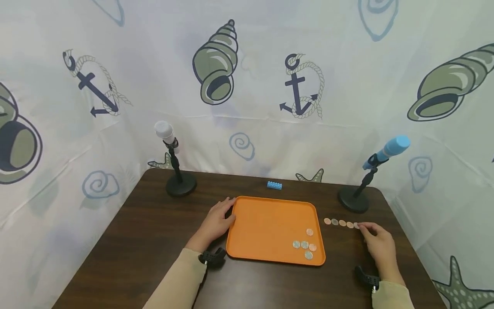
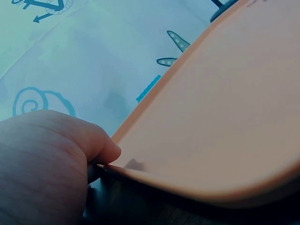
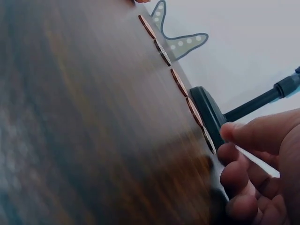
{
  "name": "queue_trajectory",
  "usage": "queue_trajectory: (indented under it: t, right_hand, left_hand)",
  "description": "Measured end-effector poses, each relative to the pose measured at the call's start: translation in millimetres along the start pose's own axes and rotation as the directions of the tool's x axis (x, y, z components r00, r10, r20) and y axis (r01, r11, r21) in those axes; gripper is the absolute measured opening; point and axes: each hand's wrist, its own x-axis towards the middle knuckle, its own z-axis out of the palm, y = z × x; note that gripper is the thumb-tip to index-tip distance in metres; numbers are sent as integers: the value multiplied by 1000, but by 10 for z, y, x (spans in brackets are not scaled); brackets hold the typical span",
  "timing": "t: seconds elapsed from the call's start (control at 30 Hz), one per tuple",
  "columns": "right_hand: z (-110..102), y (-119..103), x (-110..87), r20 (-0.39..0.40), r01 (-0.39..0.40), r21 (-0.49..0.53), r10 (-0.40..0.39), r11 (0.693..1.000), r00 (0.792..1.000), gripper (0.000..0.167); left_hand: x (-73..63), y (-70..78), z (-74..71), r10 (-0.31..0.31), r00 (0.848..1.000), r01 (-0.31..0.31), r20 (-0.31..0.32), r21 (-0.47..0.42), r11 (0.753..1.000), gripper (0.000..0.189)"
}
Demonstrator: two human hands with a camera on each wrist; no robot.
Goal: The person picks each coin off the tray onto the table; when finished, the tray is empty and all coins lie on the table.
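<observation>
An orange tray [image 1: 270, 223] lies on the dark wooden table. My left hand [image 1: 216, 221] rests at its left side, the thumb on the rim and the other fingers by the far corner. In the left wrist view the thumb of my left hand [image 2: 51, 164] overlaps the tray's rim [image 2: 154, 108]. Right of the tray runs a row of coins [image 1: 342, 223], copper and silver in colour. My right hand [image 1: 380, 246] pinches the edge of the last coin [image 3: 209, 139] in the row, its other fingers curled. Several coins [image 1: 305, 244] lie in the tray's near right part.
A blue toy brick [image 1: 274, 185] sits beyond the tray. At the back left stands a black stand [image 1: 181, 184] with a white-topped piece. Another black stand [image 1: 353, 199], holding a blue piece [image 1: 393, 148], is at the back right, close beyond the coin row. A patterned curtain [image 1: 262, 141] hangs behind.
</observation>
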Motion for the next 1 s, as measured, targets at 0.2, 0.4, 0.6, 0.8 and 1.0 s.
queue_trajectory:
  t: [0.2, 0.4, 0.6, 0.8, 1.0]
  right_hand:
    - [44, -101, -136, -8, -39, 166, 41, 985, 999, 33]
    - [33, -652, -281, 208, 152, 70, -164, 986, 964, 28]
    - [83, -1197, -435, 433, 461, -18, -409, 887, 804, 15]
    - [228, -1359, -569, 567, 559, -151, -392, 816, 725, 18]
    - [353, -1360, -653, 574, 558, -221, -356, 800, 738, 17]
  left_hand:
    - [-32, -43, 29, 5, 1000, -5, 4, 14, 1000, 62]
    - [-14, -48, 29, 7, 1000, -7, 9, 24, 1000, 63]
    - [46, 14, -3, 10, 1000, -10, 5, 19, 1000, 63]
    - [44, -23, 6, 28, 1000, -28, -8, 31, 999, 63]
    - [35, 7, -11, 23, 1000, -23, -12, 24, 999, 63]
